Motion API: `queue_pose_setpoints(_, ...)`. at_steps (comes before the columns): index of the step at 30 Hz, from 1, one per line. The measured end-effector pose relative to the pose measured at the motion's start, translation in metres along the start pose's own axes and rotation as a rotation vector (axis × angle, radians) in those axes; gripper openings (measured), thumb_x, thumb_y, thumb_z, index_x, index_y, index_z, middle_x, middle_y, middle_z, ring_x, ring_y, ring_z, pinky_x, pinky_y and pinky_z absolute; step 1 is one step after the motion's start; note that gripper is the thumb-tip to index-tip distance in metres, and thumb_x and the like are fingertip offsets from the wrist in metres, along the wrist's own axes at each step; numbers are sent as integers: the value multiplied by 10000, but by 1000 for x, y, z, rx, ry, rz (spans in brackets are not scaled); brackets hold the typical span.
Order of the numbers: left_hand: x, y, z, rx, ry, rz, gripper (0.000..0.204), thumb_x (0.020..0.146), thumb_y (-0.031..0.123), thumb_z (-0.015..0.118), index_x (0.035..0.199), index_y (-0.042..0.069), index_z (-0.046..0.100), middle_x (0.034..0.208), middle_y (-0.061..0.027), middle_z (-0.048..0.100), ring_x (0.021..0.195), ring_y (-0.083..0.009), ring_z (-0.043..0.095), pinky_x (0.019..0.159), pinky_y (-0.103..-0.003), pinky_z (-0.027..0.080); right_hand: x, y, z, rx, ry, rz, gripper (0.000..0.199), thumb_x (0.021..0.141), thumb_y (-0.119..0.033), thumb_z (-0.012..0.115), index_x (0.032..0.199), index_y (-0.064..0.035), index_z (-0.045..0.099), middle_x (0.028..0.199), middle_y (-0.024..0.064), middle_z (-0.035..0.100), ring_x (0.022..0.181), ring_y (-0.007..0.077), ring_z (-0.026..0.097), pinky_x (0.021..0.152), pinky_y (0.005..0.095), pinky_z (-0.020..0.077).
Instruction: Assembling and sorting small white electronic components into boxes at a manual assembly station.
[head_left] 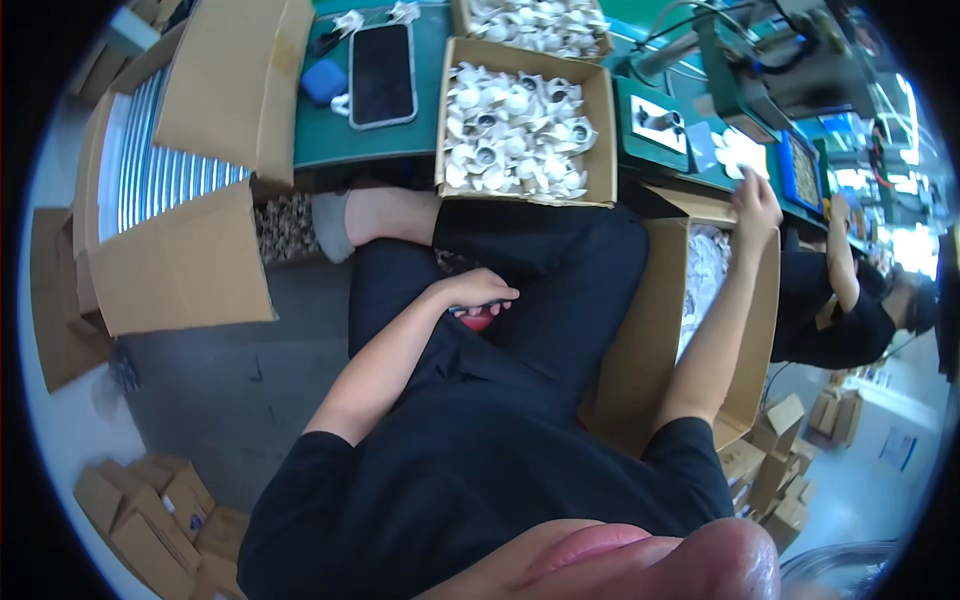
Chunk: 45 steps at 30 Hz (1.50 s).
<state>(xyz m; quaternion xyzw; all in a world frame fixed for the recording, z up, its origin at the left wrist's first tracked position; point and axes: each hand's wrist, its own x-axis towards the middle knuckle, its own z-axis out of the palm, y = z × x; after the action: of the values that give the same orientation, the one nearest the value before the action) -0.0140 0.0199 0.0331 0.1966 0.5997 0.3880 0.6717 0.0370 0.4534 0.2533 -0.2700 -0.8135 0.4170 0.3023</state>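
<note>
My left hand (478,293) rests on my lap against black trousers, its fingers curled over a small red object (478,319) that is mostly hidden beneath it. My right hand (756,203) is stretched up to the edge of the green table (360,140), fingers apart, just below a small pile of white parts (742,150). Nothing shows in that hand. A cardboard box of white moulded parts (515,120) sits on the table between the two hands.
A dark phone (382,72) and a blue pouch (323,82) lie on the table. A big carton of metal strips (160,170) stands at left, an open carton with white bags (700,270) at right. Another person (850,310) sits at far right. Small boxes (150,515) lie on the floor.
</note>
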Motion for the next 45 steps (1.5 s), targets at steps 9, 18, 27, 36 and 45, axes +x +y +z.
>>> queue_pose_setpoints(9, 42, -24, 5, 587, 86, 27, 423, 941, 396, 603, 918, 6, 765, 936, -224, 734, 835, -403, 702, 812, -468, 539, -220, 240, -181, -1298, 65, 679, 650, 913, -371, 693, 1425, -7, 524, 1406, 254, 544, 1355, 406, 473, 1104, 466, 425)
queue_pose_setpoints(18, 28, -5, 6, 537, 41, -71, 393, 943, 369, 596, 911, 15, 764, 911, -238, 728, 874, -378, 711, 802, -468, 537, -248, 253, -189, -907, 288, 472, 418, 917, -277, 694, 1173, 53, 699, 1072, 224, 734, 991, 353, 708, 902, 425, 533)
queue_pose_setpoints(27, 23, -13, 13, 582, 190, 27, 396, 945, 382, 598, 906, 23, 763, 904, -233, 726, 894, -381, 706, 816, -461, 533, -184, 203, -166, -656, 454, 316, 307, 933, -205, 720, 1097, 53, 707, 984, 150, 739, 875, 222, 709, 750, 348, 566)
queue_pose_setpoints(36, 38, -27, 14, 578, 139, -37, 391, 940, 389, 616, 868, 29, 749, 837, -222, 720, 777, -363, 696, 750, -453, 524, -41, -32, 29, -44, 114, -158, 313, 934, -181, 754, 1175, 16, 718, 1067, 83, 738, 905, 118, 689, 774, 251, 550)
queue_pose_setpoints(45, 28, -27, 10, 564, 214, 116, 414, 949, 396, 611, 888, 8, 739, 816, -201, 723, 757, -354, 689, 732, -448, 519, -16, -49, 117, -374, 146, -510, 263, 917, -202, 770, 1130, -49, 765, 1031, 96, 748, 836, 155, 707, 735, 278, 548)
